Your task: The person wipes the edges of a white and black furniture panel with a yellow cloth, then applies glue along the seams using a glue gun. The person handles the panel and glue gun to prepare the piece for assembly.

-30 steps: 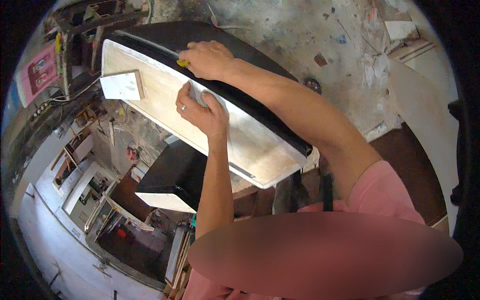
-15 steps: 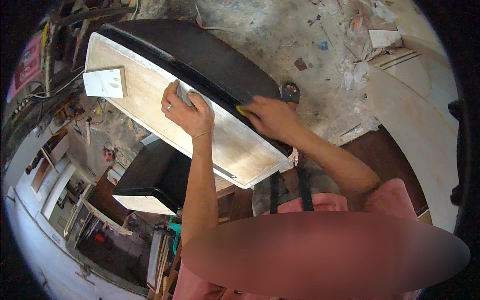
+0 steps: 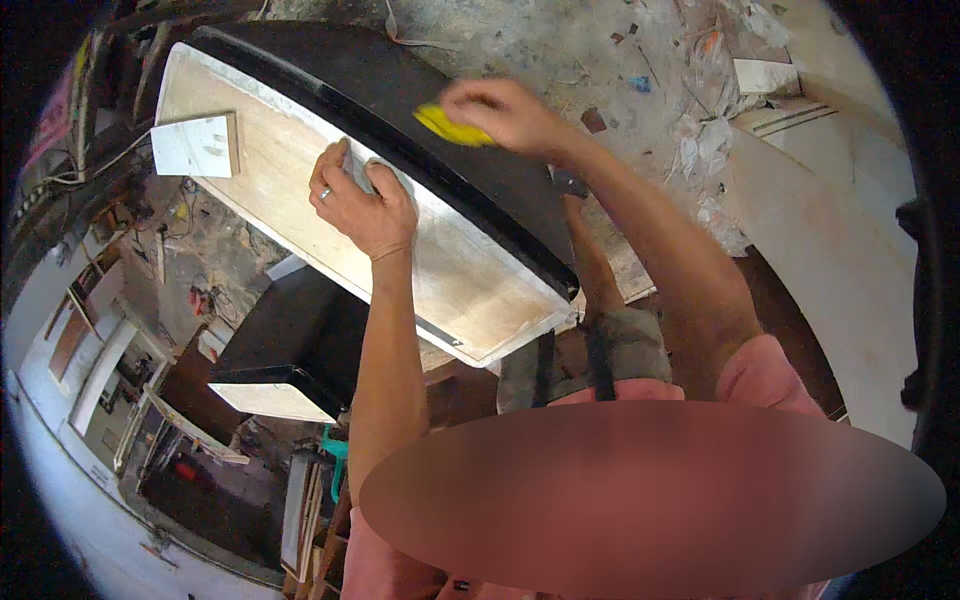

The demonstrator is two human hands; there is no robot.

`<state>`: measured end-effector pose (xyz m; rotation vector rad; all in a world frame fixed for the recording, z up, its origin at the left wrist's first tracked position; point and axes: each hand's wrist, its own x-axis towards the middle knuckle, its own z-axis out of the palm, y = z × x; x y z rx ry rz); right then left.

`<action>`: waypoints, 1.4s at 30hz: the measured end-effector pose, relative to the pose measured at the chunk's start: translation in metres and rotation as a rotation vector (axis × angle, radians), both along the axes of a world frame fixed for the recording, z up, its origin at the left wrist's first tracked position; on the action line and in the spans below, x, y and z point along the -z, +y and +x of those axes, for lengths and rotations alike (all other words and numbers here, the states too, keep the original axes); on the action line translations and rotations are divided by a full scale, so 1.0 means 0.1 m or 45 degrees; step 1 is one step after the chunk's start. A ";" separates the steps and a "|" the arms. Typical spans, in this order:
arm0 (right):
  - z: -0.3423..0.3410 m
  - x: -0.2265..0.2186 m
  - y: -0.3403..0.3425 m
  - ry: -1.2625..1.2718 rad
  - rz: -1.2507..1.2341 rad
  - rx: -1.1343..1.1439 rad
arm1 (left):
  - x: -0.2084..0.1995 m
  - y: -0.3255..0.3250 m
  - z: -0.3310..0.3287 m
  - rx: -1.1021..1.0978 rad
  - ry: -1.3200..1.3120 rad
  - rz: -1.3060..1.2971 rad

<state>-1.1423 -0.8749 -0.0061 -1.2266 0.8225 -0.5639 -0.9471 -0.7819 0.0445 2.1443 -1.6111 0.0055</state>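
Note:
A long cabinet-like piece has a pale, white-edged panel [image 3: 270, 210] facing me and a black covered side [image 3: 350, 85] behind it. Over the black side, my right hand [image 3: 505, 115] grips a flat yellow piece [image 3: 450, 125]. Motion smears both, so whether it is a spreader or a pad cannot be told. My left hand [image 3: 362, 203], ringed, lies against the panel near its upper edge, fingers bent and thumb curled. Between thumb and fingertips shows something pale grey and flat [image 3: 361, 163], mostly hidden by the hand.
A white block [image 3: 193, 147] sits on the panel's left end. Below it stands another black piece with a pale face [image 3: 270, 397]. Debris and plastic scraps litter the floor [image 3: 540, 45]. Large pale curved boards [image 3: 810, 220] lean at the right. A green stool [image 3: 335, 450] stands lower left.
My right hand has lifted off the panel's black edge and moved up and left over the black side, showing more of the yellow piece. My left hand keeps its place on the panel.

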 end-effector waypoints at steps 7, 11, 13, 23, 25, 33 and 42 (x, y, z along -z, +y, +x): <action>-0.73 -0.45 1.64 0.486 0.063 0.046 | 0.01 0.01 0.01 0.023 -0.004 -0.015; -1.00 -0.51 2.16 0.614 -0.007 0.152 | 0.00 0.00 -0.01 0.030 -0.020 -0.028; -1.06 -0.45 2.22 0.633 -0.101 0.108 | -0.01 -0.01 -0.01 0.032 0.004 -0.041; 0.63 0.16 0.45 0.355 -0.595 0.206 | 0.03 0.00 0.02 0.082 -0.029 -0.074; 0.36 0.10 0.80 0.346 -0.586 0.252 | 0.05 -0.01 0.03 0.085 -0.029 -0.072; -0.79 -0.53 2.17 0.665 -0.162 0.186 | 0.02 -0.01 0.00 0.017 -0.005 -0.010; 0.61 -0.16 0.94 0.306 -0.446 0.189 | 0.05 0.00 0.08 0.110 -0.027 -0.043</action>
